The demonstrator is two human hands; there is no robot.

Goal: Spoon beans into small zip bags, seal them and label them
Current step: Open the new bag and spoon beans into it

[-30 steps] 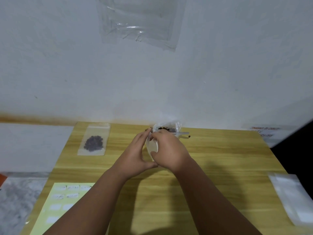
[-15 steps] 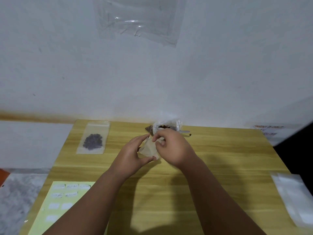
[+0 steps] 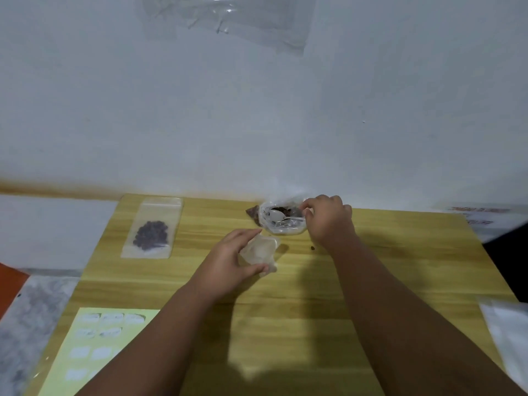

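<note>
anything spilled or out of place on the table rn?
One dark speck, likely a stray bean, lies on the table just this side of the open bean bag, beside the right hand gripping the spoon. Too small to confirm. Nothing else stands out.

- wooden table [image 3: 414, 252], pale yellow grain, far edge against the wall
- sealed zip bag [image 3: 151, 227] of dark beans, flat near the far left corner
- open bean bag [image 3: 283, 221] at the middle of the far edge, a white spoon [image 3: 278, 217] in it
- small empty zip bag [image 3: 260, 252] just nearer, towards the table's middle; whether it rests on the wood is unclear
- loose bean [image 3: 313, 247] to its right
- label sheet [image 3: 94, 347] at the near left corner
- clear bags [image 3: 508, 332] at the right edge
</note>
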